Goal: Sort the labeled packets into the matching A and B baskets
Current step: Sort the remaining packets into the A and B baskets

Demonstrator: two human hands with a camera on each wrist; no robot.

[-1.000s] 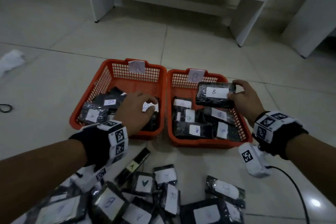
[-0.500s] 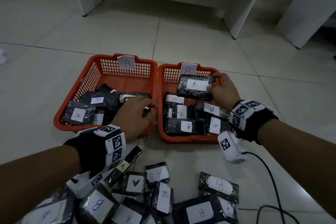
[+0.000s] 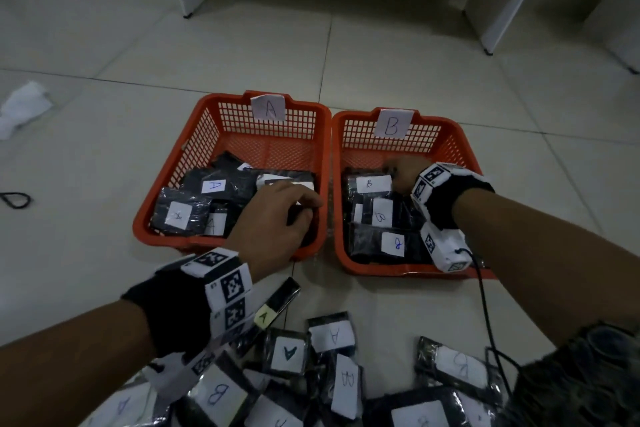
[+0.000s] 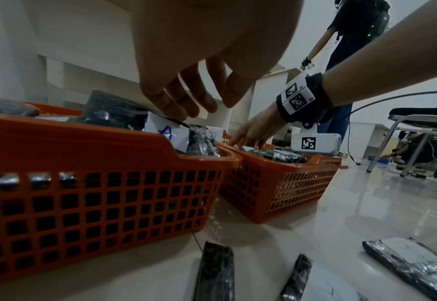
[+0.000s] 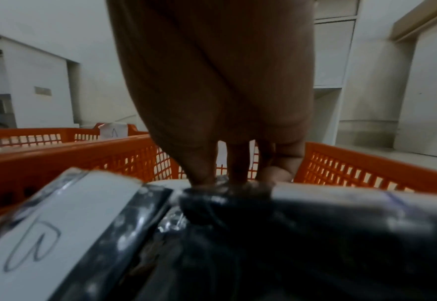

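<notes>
Both hands are down in the baskets, each dropping off a packet: the left hand point(image 3: 277, 218) hangs over basket A point(image 3: 228, 114), fingers loosely curved and holding nothing, just above an A packet point(image 4: 169, 132). The right hand point(image 3: 403, 172) is in basket B point(image 3: 446, 135), fingertips point(image 5: 201, 173) on a B packet point(image 3: 369, 184), though whether they grip it I cannot tell. Next, I reckon, both pull back to the unsorted pile point(image 3: 311, 374) on the floor, reading labels before grabbing.
</notes>
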